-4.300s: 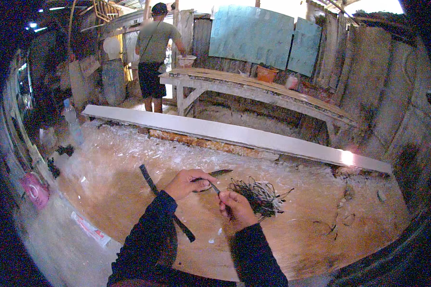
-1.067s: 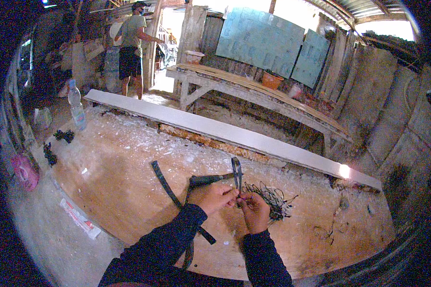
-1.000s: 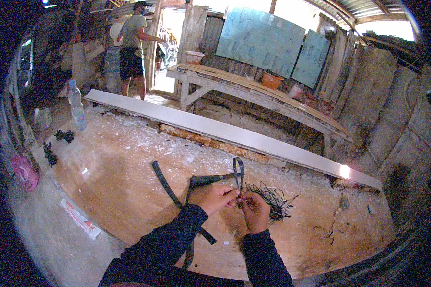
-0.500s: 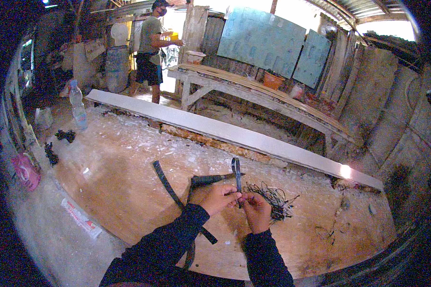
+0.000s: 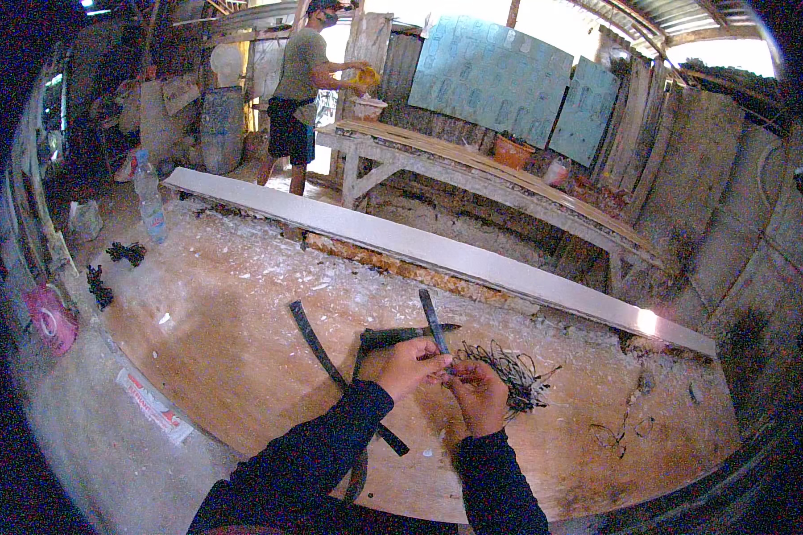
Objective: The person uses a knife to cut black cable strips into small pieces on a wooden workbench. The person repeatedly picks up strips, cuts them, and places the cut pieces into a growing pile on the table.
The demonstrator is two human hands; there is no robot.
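My left hand (image 5: 414, 366) pinches a short black strip (image 5: 432, 319), rubber-like, whose free end sticks up beyond the fingers. Beside it, my right hand (image 5: 479, 395) has its fingertips pressed together at the strip's lower end; the exact grip is partly hidden. Behind my left hand lies a dark-handled knife (image 5: 393, 336), its tip pointing right. A longer black strip (image 5: 317, 345) runs diagonally under my left wrist, and another dark strip (image 5: 357, 479) shows between my forearms. Right of my hands is a tangled heap of thin black strips (image 5: 522, 379).
The wooden tabletop (image 5: 232, 330) carries white flakes. A long white board (image 5: 401, 241) lines its far edge. At left are a plastic bottle (image 5: 150, 201), black bundles (image 5: 125, 254) and a pink container (image 5: 52, 319). A person (image 5: 302, 80) stands by a far bench (image 5: 473, 159), holding something yellow.
The strip between my hands stood as an upright loop; now a single straight end leans up to the left. The far person has moved right, bringing the yellow thing over the bench's end.
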